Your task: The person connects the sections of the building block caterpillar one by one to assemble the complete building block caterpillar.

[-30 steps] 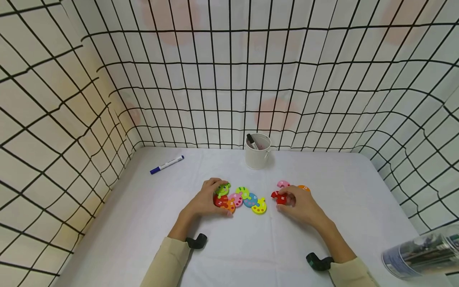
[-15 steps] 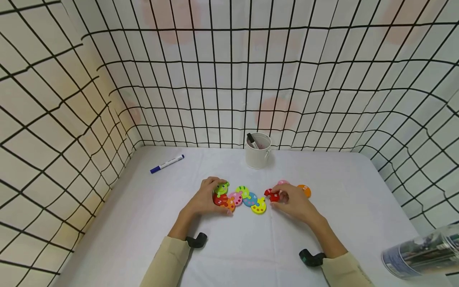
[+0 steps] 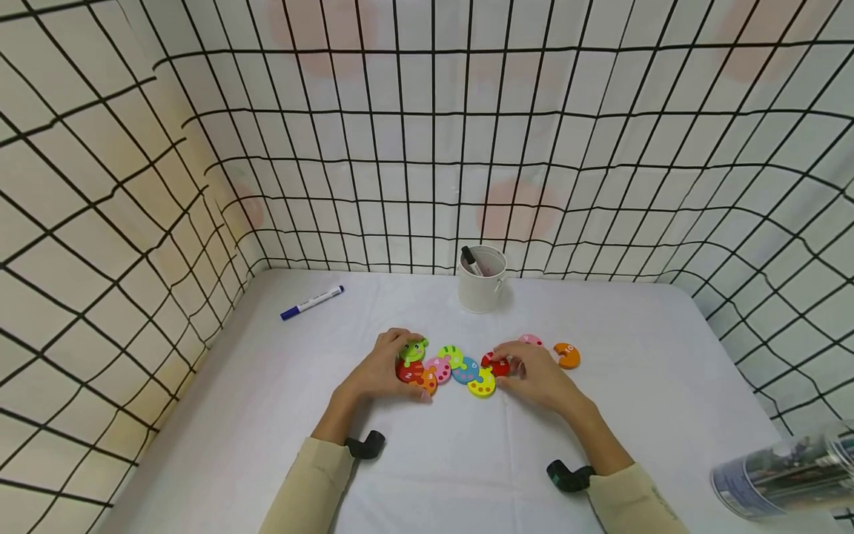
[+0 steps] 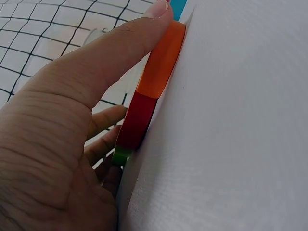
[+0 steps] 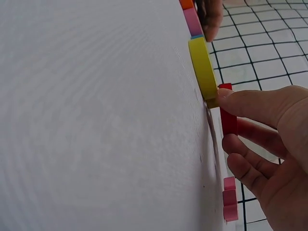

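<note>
On the white tabletop lies a row of joined caterpillar puzzle pieces: a green smiling head point(image 3: 414, 350), then red, orange point(image 4: 162, 60), pink, green, blue and yellow point(image 3: 482, 383) ones. My left hand point(image 3: 378, 372) holds the left end of this row, thumb along the orange piece and fingers by the head. With thumb and fingertips, my right hand point(image 3: 539, 375) pinches a red puzzle piece point(image 3: 497, 366) beside the yellow one; in the right wrist view it looks slightly raised off the table. Whether the red and yellow pieces touch, I cannot tell. A pink piece point(image 5: 230, 198) is partly hidden behind my right hand.
A loose orange puzzle piece point(image 3: 567, 355) lies right of my right hand. Behind the row stands a white bucket point(image 3: 477, 291) with a black-capped marker in it. A blue-capped marker point(image 3: 312, 302) lies at the back left, a clear jar point(image 3: 777, 471) at the right edge. Grid-patterned cloth walls surround the table.
My right hand has moved left with the red piece, up to the yellow piece, uncovering the loose orange piece. The left hand has stayed in place.
</note>
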`<state>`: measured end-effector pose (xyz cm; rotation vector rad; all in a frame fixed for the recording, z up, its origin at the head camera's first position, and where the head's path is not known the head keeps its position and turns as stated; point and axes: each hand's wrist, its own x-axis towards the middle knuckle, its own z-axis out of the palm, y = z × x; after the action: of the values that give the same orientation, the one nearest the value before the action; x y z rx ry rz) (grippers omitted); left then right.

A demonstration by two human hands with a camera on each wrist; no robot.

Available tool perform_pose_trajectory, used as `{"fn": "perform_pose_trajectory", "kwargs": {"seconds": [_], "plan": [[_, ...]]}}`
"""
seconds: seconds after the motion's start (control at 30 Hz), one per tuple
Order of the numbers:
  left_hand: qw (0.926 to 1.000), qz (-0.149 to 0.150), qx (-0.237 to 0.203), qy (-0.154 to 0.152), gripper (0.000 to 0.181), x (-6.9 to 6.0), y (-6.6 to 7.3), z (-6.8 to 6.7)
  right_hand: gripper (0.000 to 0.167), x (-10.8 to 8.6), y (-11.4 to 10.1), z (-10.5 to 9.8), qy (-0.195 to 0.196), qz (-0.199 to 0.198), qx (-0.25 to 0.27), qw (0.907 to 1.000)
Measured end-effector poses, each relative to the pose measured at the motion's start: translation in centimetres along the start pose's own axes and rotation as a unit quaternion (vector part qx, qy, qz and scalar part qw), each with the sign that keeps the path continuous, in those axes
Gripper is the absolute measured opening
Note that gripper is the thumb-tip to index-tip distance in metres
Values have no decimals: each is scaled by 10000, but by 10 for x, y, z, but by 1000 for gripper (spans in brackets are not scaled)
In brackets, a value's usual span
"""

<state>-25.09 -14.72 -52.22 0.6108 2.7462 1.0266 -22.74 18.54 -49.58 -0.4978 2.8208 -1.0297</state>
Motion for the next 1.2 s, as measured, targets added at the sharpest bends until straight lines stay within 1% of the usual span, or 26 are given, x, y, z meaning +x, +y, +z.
{"fn": "perform_pose_trajectory", "kwargs": {"seconds": [0.2,0.47,0.57,0.7,0.83,0.93,1.0,1.13,1.2], "plan": [[10000,19,-12,20,98,1,0,1,37,1,3,1,-186,10,-122,9998],[10000,-15,21,51,98,2,-1,1,37,3,3,4,-273,-11,-266,9993],[10000,-1,19,65,98,1,0,0,36,4,4,6,-359,20,-332,9988],[9999,108,-34,83,98,1,1,0,36,5,4,7,-443,72,-401,9982],[9996,261,-89,18,99,1,0,-1,40,2,2,3,-446,254,-219,9984],[9996,287,-74,-36,100,2,0,-1,42,0,2,-4,-344,332,-69,9988],[9996,277,-53,-43,99,2,-1,-1,41,-1,4,-9,-240,293,-78,9993],[9996,270,-51,-29,98,2,-1,0,39,-3,14,-18,79,169,-68,9998],[9997,258,-49,-20,98,2,-1,0,41,-3,19,-22,325,175,-90,9993]]}}
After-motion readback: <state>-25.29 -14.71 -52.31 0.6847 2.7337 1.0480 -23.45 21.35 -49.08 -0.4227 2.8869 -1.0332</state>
